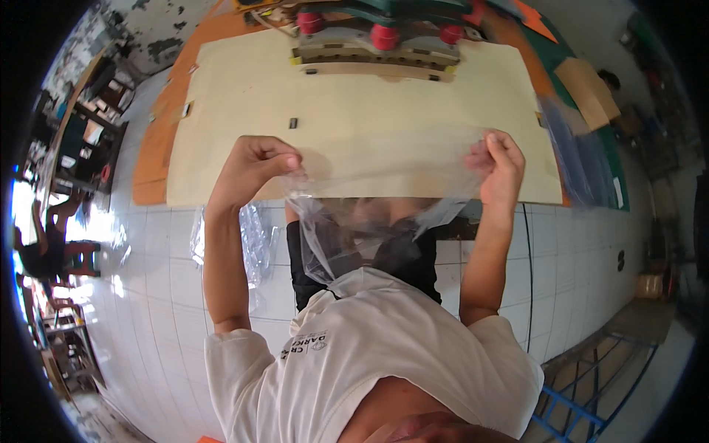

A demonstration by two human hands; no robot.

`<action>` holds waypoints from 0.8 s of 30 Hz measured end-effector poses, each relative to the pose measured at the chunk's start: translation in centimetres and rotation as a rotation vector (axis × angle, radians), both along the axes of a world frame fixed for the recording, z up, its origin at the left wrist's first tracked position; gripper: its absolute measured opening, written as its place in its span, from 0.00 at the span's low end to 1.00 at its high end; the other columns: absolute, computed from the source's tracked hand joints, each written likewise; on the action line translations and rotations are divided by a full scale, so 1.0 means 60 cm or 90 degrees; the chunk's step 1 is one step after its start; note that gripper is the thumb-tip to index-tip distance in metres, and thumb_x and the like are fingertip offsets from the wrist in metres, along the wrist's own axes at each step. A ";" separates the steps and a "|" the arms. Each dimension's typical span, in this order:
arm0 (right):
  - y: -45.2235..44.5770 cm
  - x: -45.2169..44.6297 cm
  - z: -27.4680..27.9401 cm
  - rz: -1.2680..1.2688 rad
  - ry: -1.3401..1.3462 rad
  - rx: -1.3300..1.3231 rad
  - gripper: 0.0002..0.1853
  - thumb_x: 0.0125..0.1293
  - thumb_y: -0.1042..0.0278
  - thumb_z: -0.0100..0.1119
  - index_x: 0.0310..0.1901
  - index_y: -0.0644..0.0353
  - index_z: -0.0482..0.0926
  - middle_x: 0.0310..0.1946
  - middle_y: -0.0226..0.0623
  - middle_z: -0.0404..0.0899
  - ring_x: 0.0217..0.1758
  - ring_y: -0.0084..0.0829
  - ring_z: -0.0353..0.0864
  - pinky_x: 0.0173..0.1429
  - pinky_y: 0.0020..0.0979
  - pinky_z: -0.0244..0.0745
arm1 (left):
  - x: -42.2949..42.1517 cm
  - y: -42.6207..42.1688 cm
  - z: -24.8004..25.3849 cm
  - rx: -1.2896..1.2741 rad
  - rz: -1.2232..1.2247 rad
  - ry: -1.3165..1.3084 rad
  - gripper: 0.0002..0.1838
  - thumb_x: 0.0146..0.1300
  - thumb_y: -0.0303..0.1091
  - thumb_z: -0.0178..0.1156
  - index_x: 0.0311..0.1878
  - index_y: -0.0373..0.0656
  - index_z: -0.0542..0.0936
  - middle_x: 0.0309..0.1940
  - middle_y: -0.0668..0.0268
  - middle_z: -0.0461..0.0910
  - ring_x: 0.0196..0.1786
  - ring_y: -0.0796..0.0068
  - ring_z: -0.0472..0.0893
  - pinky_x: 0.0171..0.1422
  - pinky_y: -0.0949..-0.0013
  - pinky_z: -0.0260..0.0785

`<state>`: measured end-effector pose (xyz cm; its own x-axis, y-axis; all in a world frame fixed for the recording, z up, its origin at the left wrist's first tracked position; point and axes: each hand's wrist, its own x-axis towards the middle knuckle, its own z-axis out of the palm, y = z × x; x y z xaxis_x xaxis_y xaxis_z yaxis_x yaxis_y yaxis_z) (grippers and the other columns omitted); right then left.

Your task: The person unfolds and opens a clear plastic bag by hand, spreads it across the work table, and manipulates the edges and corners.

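A clear plastic sheet (377,177) is stretched between my two hands over the front edge of the table, its lower part hanging down in folds over my lap. My left hand (258,164) pinches one upper corner between thumb and fingers. At the other upper corner, my right hand (499,161) has its fingers closed on the plastic. Whether the sheet is a single layer or a bag, I cannot tell. Beneath it lies a large cream board (236,96) covering most of the tabletop.
A machine with red knobs (384,37) stands at the table's back. Small dark blocks (293,123) sit on the board. Stacked clear plastic (583,159) and brown cardboard (587,92) lie at the right. More crumpled plastic (255,236) hangs below the table. Another person (44,240) is far left.
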<state>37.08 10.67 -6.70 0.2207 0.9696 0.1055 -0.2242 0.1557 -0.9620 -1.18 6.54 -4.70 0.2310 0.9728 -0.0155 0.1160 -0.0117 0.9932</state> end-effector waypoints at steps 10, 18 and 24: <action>0.000 0.001 0.003 -0.011 0.012 0.010 0.09 0.67 0.66 0.60 0.39 0.64 0.80 0.24 0.31 0.76 0.24 0.24 0.79 0.28 0.27 0.79 | -0.002 -0.014 0.007 -0.002 -0.047 -0.079 0.05 0.59 0.19 0.65 0.37 0.28 0.83 0.31 0.58 0.86 0.36 0.72 0.87 0.46 0.72 0.79; -0.004 0.000 0.009 -0.032 0.013 0.004 0.08 0.67 0.66 0.59 0.39 0.63 0.80 0.23 0.30 0.76 0.26 0.23 0.79 0.28 0.27 0.79 | 0.020 -0.029 -0.013 0.067 0.064 -0.111 0.03 0.58 0.20 0.66 0.34 0.30 0.82 0.28 0.58 0.85 0.34 0.72 0.86 0.42 0.72 0.79; -0.002 0.002 0.002 -0.023 0.020 0.030 0.08 0.68 0.66 0.58 0.39 0.63 0.80 0.23 0.30 0.75 0.25 0.24 0.78 0.28 0.27 0.78 | 0.035 -0.029 -0.013 0.112 0.092 -0.128 0.06 0.62 0.23 0.65 0.39 0.30 0.82 0.31 0.62 0.83 0.36 0.77 0.84 0.44 0.74 0.76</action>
